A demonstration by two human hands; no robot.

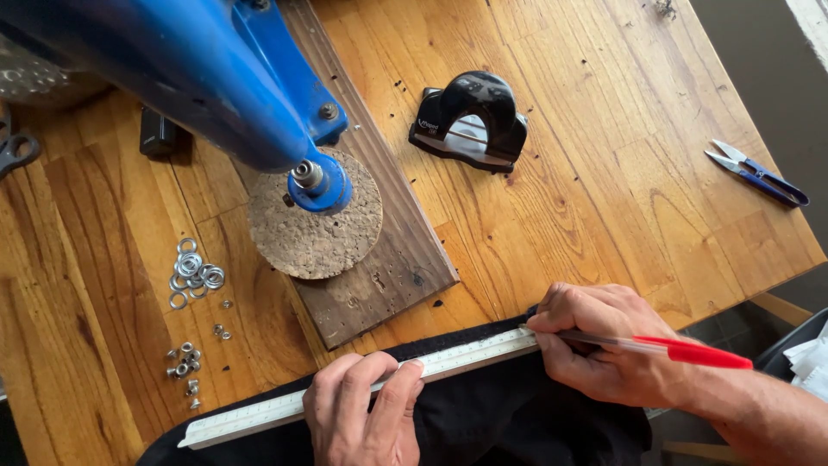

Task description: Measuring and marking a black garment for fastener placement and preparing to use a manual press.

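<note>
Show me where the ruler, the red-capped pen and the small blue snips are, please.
ruler (259,416): head view, on its bare middle stretch.
red-capped pen (699,353): head view, on the red cap.
small blue snips (763,178): head view, on the blue handle.

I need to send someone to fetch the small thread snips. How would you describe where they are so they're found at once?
On the wooden workbench, look to the far right edge, well beyond the black arched tape dispenser. There lie the small thread snips, alone on bare wood. Their two pointed silver blades and dark blue handle set them apart from the red-capped pen in the right hand.
</note>
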